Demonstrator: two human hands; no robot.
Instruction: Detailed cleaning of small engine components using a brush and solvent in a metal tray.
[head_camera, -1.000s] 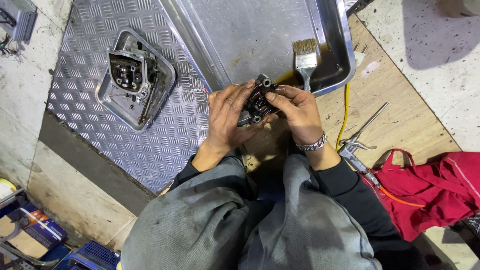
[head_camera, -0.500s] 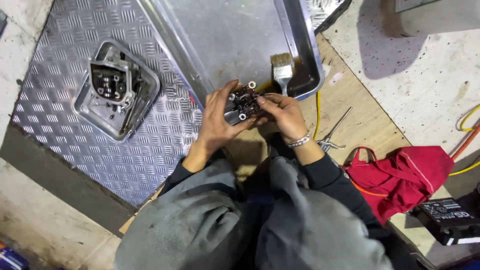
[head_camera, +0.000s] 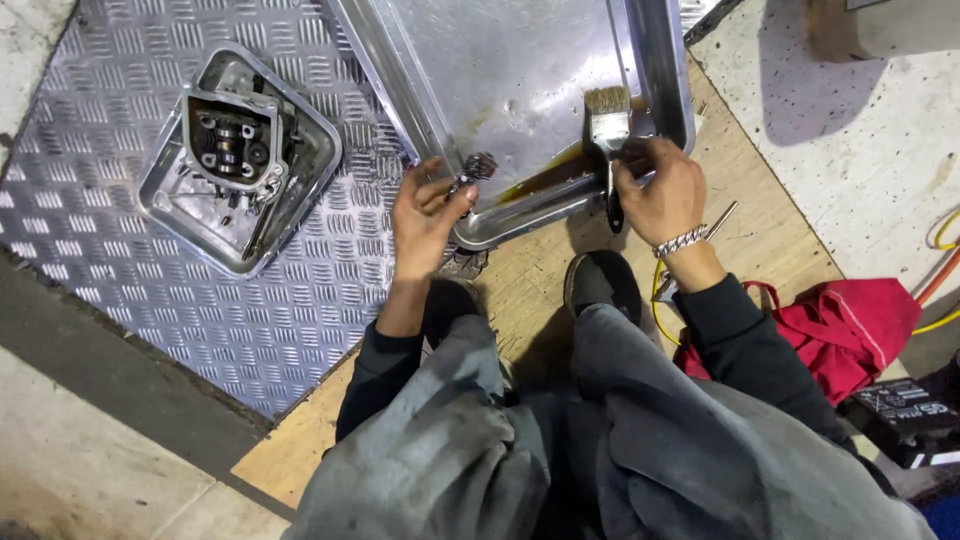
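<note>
My left hand (head_camera: 425, 215) holds a small dark metal part (head_camera: 474, 169) by its fingertips, over the near rim of a large metal tray (head_camera: 520, 70). My right hand (head_camera: 662, 188), with a chain bracelet on the wrist, closes on the black handle of a paintbrush (head_camera: 608, 130). The brush's bristles lie inside the tray, by a brown oily puddle in the near corner. Both hands are apart now, each at the tray's near edge.
A smaller square metal tray (head_camera: 160, 210) holding an engine cylinder head (head_camera: 232, 140) sits on the chequer plate at left. A red cloth (head_camera: 840, 325) and a black box (head_camera: 905, 410) lie at right. A yellow cable (head_camera: 655, 300) and a metal tool (head_camera: 718, 222) rest on the wooden board.
My hands have separated. The right hand let go of the dark part and moved right onto the paintbrush handle. The left hand keeps the part and has shifted left.
</note>
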